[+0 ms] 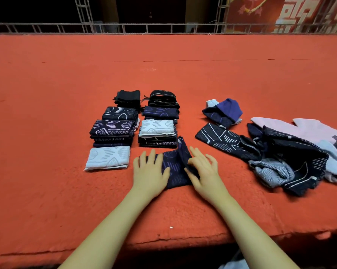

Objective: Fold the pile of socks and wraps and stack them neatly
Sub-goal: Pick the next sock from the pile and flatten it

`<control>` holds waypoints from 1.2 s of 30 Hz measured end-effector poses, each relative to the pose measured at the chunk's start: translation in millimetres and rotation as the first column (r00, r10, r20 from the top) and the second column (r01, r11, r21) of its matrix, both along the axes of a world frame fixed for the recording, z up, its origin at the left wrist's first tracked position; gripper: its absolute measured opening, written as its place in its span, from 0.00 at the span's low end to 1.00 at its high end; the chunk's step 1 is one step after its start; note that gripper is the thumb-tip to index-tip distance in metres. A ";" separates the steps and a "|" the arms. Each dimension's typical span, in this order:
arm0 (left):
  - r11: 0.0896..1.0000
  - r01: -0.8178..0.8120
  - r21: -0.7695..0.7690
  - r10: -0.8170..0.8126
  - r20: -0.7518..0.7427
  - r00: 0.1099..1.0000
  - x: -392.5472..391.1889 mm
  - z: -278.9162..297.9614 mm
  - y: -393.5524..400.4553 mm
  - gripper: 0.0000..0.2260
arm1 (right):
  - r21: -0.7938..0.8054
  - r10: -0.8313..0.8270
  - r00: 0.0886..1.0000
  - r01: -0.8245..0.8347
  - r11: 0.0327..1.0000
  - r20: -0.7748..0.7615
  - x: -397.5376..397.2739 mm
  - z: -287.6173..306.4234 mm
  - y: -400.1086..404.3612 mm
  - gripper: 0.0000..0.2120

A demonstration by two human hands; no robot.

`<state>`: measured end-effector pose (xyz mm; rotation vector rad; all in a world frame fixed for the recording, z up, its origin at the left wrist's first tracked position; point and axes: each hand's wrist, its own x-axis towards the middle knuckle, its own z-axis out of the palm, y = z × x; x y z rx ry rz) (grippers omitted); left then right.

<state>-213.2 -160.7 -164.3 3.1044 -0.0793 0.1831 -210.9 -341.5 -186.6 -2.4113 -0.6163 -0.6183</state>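
Pinning a dark patterned sock [173, 167] flat at lower centre of the red bench [66, 191], the left hand [150, 171] presses open-fingered while the right hand [202, 171] pinches its raised flap, apparently mid-fold, beside finished stacks [132, 125].

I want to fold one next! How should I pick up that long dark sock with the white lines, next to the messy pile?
Pinch the long dark navy sock with white lines at its free left end, coming from above. That end lies flat on the red felt table, while its right end is tucked into the unfolded pile.
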 end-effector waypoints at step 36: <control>0.543 0.243 -0.804 -0.154 0.189 0.970 -8.3 20.2 -29.5 0.23 | 0.259 -0.200 0.959 0.249 0.933 -0.201 1.2 8.5 21.2 0.31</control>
